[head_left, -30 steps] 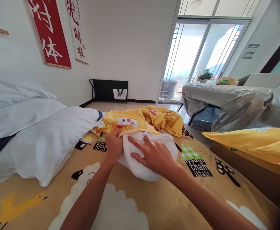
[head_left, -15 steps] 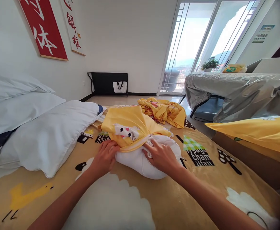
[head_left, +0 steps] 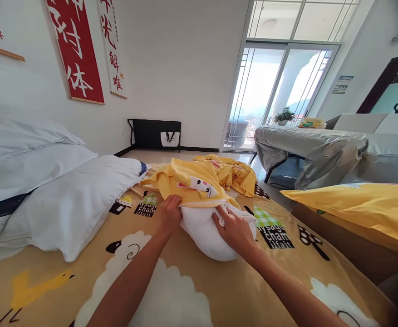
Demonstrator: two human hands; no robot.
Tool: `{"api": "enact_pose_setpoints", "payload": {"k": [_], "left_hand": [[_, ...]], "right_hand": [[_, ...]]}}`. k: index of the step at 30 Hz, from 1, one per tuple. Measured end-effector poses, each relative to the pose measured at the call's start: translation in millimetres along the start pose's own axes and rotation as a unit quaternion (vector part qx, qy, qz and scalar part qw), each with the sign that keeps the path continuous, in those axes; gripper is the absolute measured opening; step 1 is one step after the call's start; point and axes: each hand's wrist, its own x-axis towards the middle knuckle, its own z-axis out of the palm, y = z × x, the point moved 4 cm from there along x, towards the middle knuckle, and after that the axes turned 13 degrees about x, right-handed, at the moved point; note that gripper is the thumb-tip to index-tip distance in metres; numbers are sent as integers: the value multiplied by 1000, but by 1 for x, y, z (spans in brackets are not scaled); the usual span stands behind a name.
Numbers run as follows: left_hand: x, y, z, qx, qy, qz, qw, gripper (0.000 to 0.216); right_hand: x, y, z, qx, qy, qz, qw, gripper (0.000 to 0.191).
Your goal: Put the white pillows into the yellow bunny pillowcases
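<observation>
White pillow (head_left: 210,240) on the bed right in front of you, near end bare, far part under the yellow case (head_left: 185,172). Your left hand (head_left: 171,213) is closed, fingers curled, pinching the case's rim at its left corner. Your right hand (head_left: 234,227) lies on the pillow's right side, fingers bent, at bunched white cloth just below the rim; tips partly hidden, can't tell if they pinch it or only press. Pillow looks plump, smooth and rounded toward you, creased by your right fingers. Case is rumpled, printed animal face up, tilted to the right; how deep the pillow sits in it, can't tell. Under all that, a tan sheet (head_left: 260,281) with sheep, bird and lettered house prints. Yellow heap (head_left: 241,175) crumpled just behind the case. White stack (head_left: 79,204) of pillows to your left, yellow cushion (head_left: 362,204) at your right. Farther off, silver-covered table (head_left: 307,136) with plant (head_left: 283,114) and packet (head_left: 311,123), then the glass door (head_left: 260,91)
</observation>
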Motion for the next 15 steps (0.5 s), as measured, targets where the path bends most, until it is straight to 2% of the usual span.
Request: {"api": "enact_pose_setpoints", "payload": {"k": [3,6,8,11,15], "left_hand": [[15,42,5,-12,6,-21,1000,23],[24,82,-3,-33,-25,38,998,21],[26,101,-11,-37,-74,87,993,18],[25,113,-19,-3,-159,123,980,26],[26,114,-14,91,-214,163,959,12]], "right_hand": [[-2,24,0,27,29,57,998,33],[-6,49,1,58,52,88,993,30],[-9,60,2,71,65,102,990,30],[-10,65,1,80,68,112,988,29],[-8,55,-2,70,60,98,991,28]]}}
